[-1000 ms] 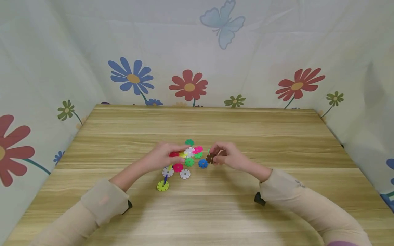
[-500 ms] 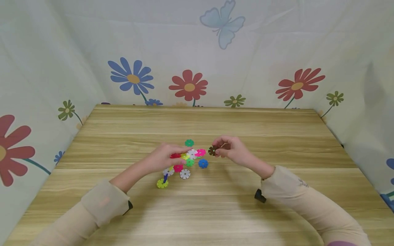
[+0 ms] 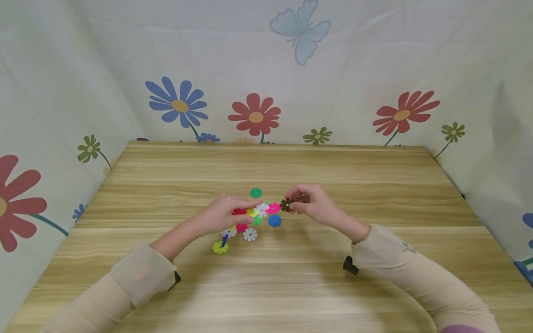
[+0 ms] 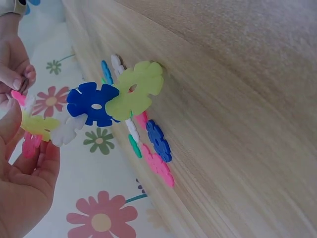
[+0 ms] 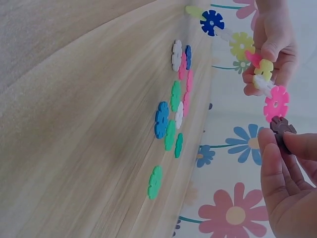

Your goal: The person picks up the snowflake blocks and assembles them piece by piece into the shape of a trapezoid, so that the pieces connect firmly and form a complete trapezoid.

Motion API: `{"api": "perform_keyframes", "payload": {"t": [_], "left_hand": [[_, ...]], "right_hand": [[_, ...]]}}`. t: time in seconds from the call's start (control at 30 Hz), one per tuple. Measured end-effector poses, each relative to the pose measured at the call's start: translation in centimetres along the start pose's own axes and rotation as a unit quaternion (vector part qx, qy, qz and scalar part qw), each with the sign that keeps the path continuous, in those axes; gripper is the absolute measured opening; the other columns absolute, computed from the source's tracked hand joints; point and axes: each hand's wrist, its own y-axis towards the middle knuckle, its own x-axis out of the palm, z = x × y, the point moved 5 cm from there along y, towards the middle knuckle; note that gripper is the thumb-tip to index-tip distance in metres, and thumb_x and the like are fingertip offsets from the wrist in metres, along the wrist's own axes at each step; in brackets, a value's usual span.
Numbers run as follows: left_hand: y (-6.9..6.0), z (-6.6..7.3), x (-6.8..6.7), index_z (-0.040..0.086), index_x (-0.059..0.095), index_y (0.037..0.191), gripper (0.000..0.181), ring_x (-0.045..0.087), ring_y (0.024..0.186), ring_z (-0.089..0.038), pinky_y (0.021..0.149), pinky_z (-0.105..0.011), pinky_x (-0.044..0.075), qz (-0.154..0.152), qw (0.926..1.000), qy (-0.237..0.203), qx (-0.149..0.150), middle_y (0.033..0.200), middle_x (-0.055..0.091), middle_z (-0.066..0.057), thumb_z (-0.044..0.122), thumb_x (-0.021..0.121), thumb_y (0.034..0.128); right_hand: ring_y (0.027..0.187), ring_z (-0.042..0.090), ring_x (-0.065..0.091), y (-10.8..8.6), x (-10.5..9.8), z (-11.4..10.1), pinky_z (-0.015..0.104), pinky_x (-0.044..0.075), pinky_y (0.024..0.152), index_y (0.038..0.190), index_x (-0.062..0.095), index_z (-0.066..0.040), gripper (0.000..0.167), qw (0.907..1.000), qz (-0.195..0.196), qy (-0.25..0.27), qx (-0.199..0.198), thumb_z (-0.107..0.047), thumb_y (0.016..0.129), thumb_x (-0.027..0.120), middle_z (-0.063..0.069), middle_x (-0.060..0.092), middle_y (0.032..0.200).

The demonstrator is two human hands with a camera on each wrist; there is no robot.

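My left hand (image 3: pixel 220 213) holds a chain of slotted plastic snowflake discs above the table, its thumb and fingers pinching the middle. In the left wrist view the chain's near end shows a yellow disc (image 4: pixel 141 84) joined to a dark blue disc (image 4: pixel 91 104). A pink disc (image 5: pixel 276 101) forms the other end, past a white one. Between thumb and fingertips, my right hand (image 3: pixel 314 206) pinches a brown disc (image 5: pixel 281 130). The brown disc's edge meets the pink disc's edge; whether their slots interlock I cannot tell. Fingers hide part of the chain.
Loose discs lie flat under and around the chain, among them a blue disc (image 3: pixel 275 221), a white disc (image 3: pixel 250 235) and a green disc (image 3: pixel 256 193). The wooden table (image 3: pixel 354 175) ends at a flower-printed cloth (image 3: pixel 354 83) behind.
My right hand has raised the brown disc slightly and brought it against the pink disc. The chain in my left hand has shifted a little to the right.
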Motion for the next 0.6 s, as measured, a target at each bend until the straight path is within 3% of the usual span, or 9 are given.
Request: {"api": "perform_keyframes", "payload": {"t": [0.23, 0.4, 0.6], "left_hand": [[0.02, 0.08, -0.05, 0.018, 0.050, 0.126, 0.050, 0.056, 0.108, -0.020, 0.083, -0.029, 0.050, -0.006, 0.9999, -0.003, -0.011, 0.119, 0.058, -0.006, 0.026, 0.064, 0.0791], [0.12, 0.21, -0.07, 0.018, 0.050, 0.127, 0.049, 0.056, 0.108, -0.020, 0.083, -0.032, 0.049, -0.007, 0.9998, -0.003, -0.019, 0.120, 0.057, -0.007, 0.024, 0.064, 0.0798], [0.21, 0.45, 0.14, 0.014, 0.052, 0.124, 0.048, 0.056, 0.107, -0.020, 0.083, -0.030, 0.050, 0.000, 0.9999, -0.013, -0.006, 0.118, 0.058, -0.007, 0.020, 0.065, 0.0788]], "right_hand": [[0.068, 0.029, 0.060, -0.05, -0.09, -0.20, 0.028, 0.051, 0.057, 0.096, 0.058, 0.007, 0.016, 1.0000, 0.006, 0.004, 0.002, 0.007, 0.080, 0.056, 0.026, 0.057, 0.082], [0.069, 0.032, 0.061, -0.12, -0.01, -0.24, 0.035, 0.052, 0.059, 0.096, 0.058, 0.006, 0.016, 0.9999, 0.004, 0.003, 0.009, 0.007, 0.080, 0.057, 0.020, 0.058, 0.079], [0.067, 0.025, 0.062, -0.23, 0.13, -0.33, 0.036, 0.053, 0.059, 0.095, 0.059, 0.007, 0.015, 1.0000, 0.004, 0.000, 0.007, 0.007, 0.079, 0.057, 0.021, 0.058, 0.078]]}}
